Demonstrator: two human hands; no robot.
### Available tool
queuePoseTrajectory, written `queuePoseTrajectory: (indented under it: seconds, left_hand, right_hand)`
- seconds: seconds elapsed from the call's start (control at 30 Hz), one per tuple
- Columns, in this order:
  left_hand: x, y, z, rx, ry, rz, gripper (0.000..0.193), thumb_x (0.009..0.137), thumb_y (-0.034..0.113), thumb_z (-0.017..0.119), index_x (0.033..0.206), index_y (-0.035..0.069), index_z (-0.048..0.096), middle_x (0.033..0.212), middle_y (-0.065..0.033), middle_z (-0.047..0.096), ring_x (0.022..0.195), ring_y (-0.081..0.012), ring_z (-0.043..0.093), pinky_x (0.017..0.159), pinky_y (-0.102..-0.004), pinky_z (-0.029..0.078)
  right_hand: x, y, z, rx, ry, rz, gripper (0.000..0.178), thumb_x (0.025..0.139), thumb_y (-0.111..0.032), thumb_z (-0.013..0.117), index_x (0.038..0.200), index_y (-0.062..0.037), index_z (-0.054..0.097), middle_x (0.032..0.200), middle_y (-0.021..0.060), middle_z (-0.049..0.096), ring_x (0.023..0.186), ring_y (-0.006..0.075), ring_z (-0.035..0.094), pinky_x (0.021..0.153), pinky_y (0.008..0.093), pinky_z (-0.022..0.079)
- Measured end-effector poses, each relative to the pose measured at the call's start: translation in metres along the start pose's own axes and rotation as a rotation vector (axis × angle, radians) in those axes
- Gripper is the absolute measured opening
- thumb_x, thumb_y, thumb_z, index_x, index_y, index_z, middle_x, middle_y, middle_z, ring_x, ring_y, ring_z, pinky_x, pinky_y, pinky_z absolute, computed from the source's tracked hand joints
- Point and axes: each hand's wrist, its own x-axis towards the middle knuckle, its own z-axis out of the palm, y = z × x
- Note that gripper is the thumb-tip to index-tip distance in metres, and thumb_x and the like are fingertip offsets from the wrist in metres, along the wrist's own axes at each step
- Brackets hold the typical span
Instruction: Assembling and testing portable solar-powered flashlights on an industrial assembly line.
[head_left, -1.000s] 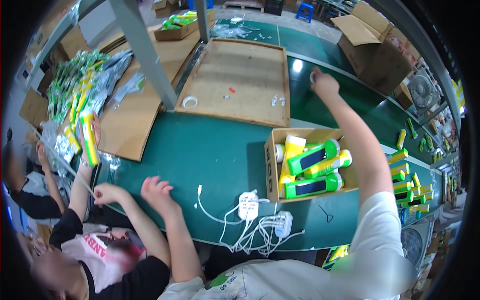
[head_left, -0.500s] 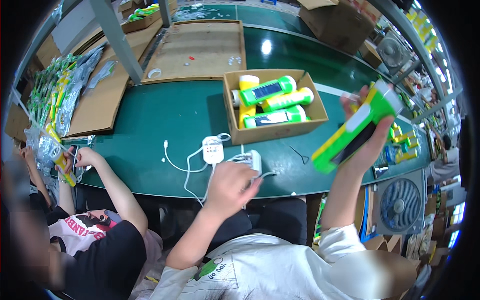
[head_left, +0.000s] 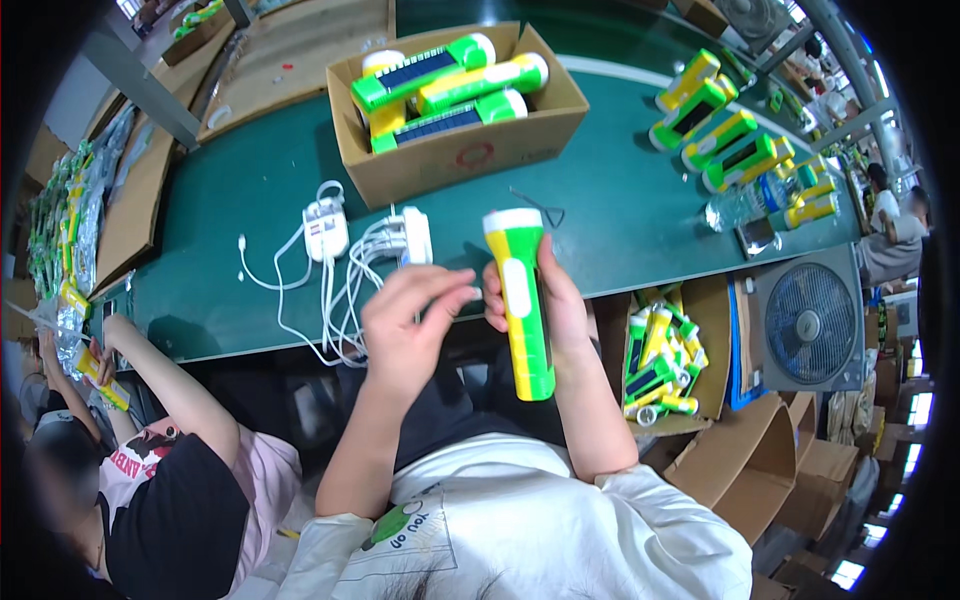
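My right hand (head_left: 562, 300) is wrapped round a green and yellow flashlight (head_left: 520, 305), held upright with its white head at the top and a pale oval panel facing me. Just left of it, my left hand (head_left: 408, 315) is closed in a pinch. Something small and whitish may be between those fingertips, but it is too small to make out. Behind my left hand lie a white multi-port charger block (head_left: 326, 228), another white block (head_left: 415, 236) and a tangle of white cables (head_left: 338, 300). A cardboard box (head_left: 470, 165) beyond them holds several similar flashlights.
More flashlights (head_left: 715, 120) stand at the right of the green table (head_left: 600, 215), near a plastic bottle (head_left: 735, 207). Below the edge are a carton of flashlights (head_left: 712, 385) and a fan (head_left: 808, 310). A person (head_left: 185, 500) works at my left with a flashlight. A bent black wire (head_left: 540, 205) lies ahead.
My right hand has brought the flashlight from the right to in front of me and turned it upright. My left hand has come away from the white block, beside the flashlight. The view has shifted.
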Motion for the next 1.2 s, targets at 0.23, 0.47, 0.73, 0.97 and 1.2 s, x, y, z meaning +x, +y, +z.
queuePoseTrajectory:
  seconds: [0.23,0.47,0.73,0.97,1.2]
  left_hand:
    - [-0.009,0.002,-0.01,-0.361,0.077,-0.192,0.018,0.076,-0.012,0.065,0.093,-0.009,0.064,0.092,-0.0122,0.058,0.072,-0.0176,0.063,0.066,-0.0247,0.052]
    - [-0.013,0.006,-0.017,-0.232,-0.071,-0.207,0.017,0.077,-0.009,0.066,0.094,-0.007,0.065,0.092,-0.01,0.06,0.071,-0.0153,0.062,0.066,-0.0235,0.051]
    - [-0.008,0.015,-0.018,-0.379,-0.125,-0.374,0.016,0.078,-0.004,0.067,0.094,-0.005,0.065,0.09,-0.0098,0.065,0.08,-0.0124,0.061,0.073,-0.0219,0.049]
    - [-0.011,0.011,-0.012,-0.239,-0.109,-0.376,0.013,0.078,-0.003,0.068,0.091,-0.004,0.067,0.086,-0.008,0.064,0.072,-0.0077,0.057,0.062,-0.0177,0.042]
    - [-0.011,0.011,-0.01,-0.172,-0.091,-0.359,0.013,0.078,-0.005,0.066,0.091,-0.007,0.066,0.084,-0.0084,0.063,0.069,-0.0076,0.057,0.057,-0.0171,0.042]
  right_hand:
    - [0.002,0.018,-0.001,-0.013,0.004,0.085,0.058,0.096,-0.05,0.033,0.138,-0.0095,0.033,0.094,0.014,0.057,0.068,0.0214,0.057,0.056,0.0322,0.048]
    - [-0.008,0.013,0.01,0.178,-0.105,0.04,0.055,0.096,-0.029,0.04,0.144,-0.0138,0.018,0.117,0.0167,0.052,0.096,0.0279,0.06,0.082,0.0435,0.052]
    - [-0.011,0.019,0.006,-0.26,0.062,-0.193,0.055,0.09,-0.026,0.06,0.133,-0.0046,0.033,0.108,0.0111,0.058,0.096,0.0208,0.06,0.083,0.0335,0.05]
    - [-0.014,0.014,0.003,-0.157,0.033,-0.092,0.048,0.095,-0.026,0.047,0.134,-0.0029,0.03,0.117,0.0169,0.055,0.108,0.0251,0.056,0.094,0.0363,0.043]
    - [-0.018,0.016,0.003,-0.31,0.082,-0.168,0.045,0.094,-0.019,0.049,0.132,-0.0033,0.03,0.115,0.0168,0.056,0.105,0.0234,0.057,0.09,0.0344,0.044]
